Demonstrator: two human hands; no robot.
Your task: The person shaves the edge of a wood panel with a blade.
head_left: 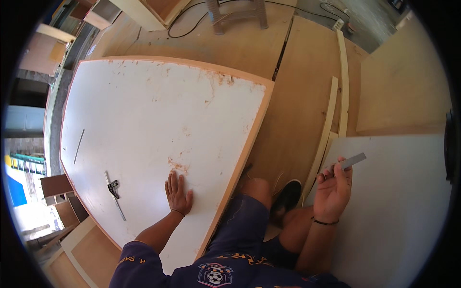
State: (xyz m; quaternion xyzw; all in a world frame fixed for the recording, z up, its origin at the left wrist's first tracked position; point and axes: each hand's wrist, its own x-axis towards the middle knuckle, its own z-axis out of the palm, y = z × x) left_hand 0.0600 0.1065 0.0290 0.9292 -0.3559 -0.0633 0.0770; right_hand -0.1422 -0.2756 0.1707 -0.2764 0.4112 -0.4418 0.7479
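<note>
A large white panel [139,110] edged with light wood lies in front of me. My left hand [178,194] rests flat on it, fingers stretched out, just below a small heap of wood shavings [178,165]. Raised at the right, my right hand [334,189] grips a flat grey metal blade [354,161]. Its free end points up and to the right; the rest is hidden by my fingers, so its exact kind is unclear. On the panel's left part lie a combination square [114,189] and a thin dark strip [79,145].
Another pale panel [389,206] stands close at my right, near a plywood sheet [403,81]. Long wood strips [328,120] lie on the plywood floor [307,62]. A stool [237,12] and a black cable [178,36] are at the far side. Framed boards [91,249] sit at lower left.
</note>
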